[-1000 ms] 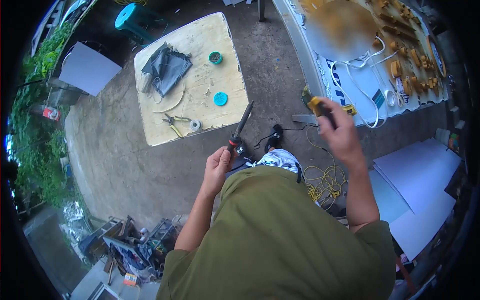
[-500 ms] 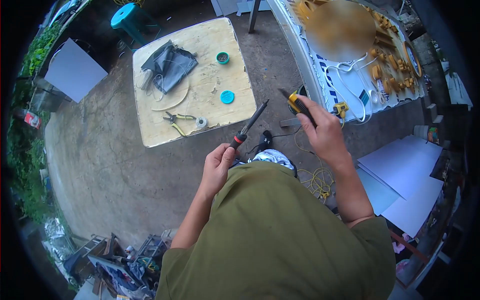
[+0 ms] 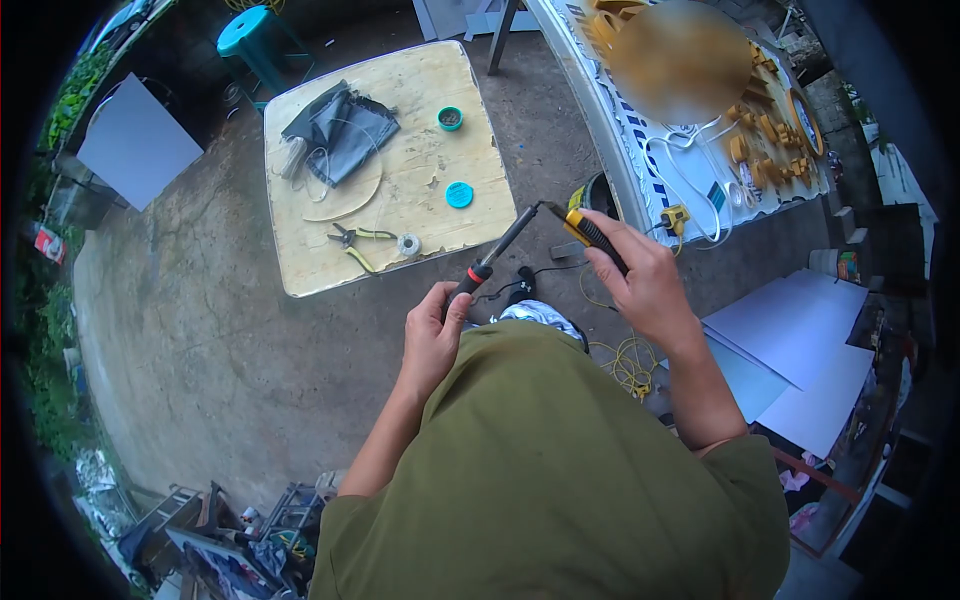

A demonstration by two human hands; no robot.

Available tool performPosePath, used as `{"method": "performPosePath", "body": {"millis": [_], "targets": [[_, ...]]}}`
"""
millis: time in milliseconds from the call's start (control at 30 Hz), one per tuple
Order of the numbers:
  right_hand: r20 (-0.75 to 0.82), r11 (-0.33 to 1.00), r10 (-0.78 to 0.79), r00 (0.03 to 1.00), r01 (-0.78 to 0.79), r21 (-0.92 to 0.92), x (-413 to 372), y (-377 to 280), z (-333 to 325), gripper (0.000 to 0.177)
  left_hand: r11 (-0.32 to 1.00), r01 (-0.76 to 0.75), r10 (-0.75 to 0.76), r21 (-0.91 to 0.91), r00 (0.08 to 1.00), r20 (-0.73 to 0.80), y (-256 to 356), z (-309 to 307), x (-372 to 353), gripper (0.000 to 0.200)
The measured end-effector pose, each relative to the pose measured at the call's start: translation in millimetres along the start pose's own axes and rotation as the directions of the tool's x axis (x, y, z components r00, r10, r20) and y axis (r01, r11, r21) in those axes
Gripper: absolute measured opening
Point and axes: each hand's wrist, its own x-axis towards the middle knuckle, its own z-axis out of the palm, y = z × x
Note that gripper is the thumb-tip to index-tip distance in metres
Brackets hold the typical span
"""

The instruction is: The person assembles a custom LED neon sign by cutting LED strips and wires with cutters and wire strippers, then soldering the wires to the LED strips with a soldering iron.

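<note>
My left hand point(image 3: 433, 330) is wrapped round the dark handle of a soldering iron point(image 3: 492, 257), its tip pointing up and right. My right hand point(image 3: 645, 280) grips a yellow and black utility knife point(image 3: 597, 238). The knife's blade is at or very near the iron's tip; contact is too small to make out. Beyond my left hand, the worn wooden table point(image 3: 420, 215) holds pliers point(image 3: 356, 245), a solder spool point(image 3: 408, 244), a grey cloth point(image 3: 345, 130), a small green tin point(image 3: 450, 118) and a teal lid point(image 3: 459, 194).
At the upper right, a second table point(image 3: 640, 130) bears yellow-brown parts and white cable. Yellow cord point(image 3: 630, 368) lies coiled on the floor near my right forearm. White sheets point(image 3: 790, 330) lie at right, a teal stool point(image 3: 250, 38) stands at upper left, and clutter fills the lower left.
The knife has moved left and down, bringing its blade to the iron's tip. My left hand still holds the iron, and the view has shifted slightly.
</note>
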Motion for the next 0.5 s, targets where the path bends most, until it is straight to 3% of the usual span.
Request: {"method": "performPosePath", "body": {"millis": [200,400,500], "targets": [[-0.131,0.999,-0.034,0.991,0.031,-0.025,2.8,8.2,5.6,0.042,0.993,-0.02,0.027,0.116,0.998,-0.056,10.2,-5.4,-2.7,0.029],[-0.013,0.999,-0.018,1.0,0.018,-0.048,0.7,-5.0,4.6,0.041,0.986,-0.043,0.058,0.164,0.994,-0.088,13.5,-3.9,-3.0,0.026],[-0.119,0.998,-0.043,0.992,0.038,-0.046,3.2,5.8,6.7,0.042,0.983,-0.032,0.051,0.179,0.993,-0.105,12.9,-3.6,-3.4,0.026]]}}
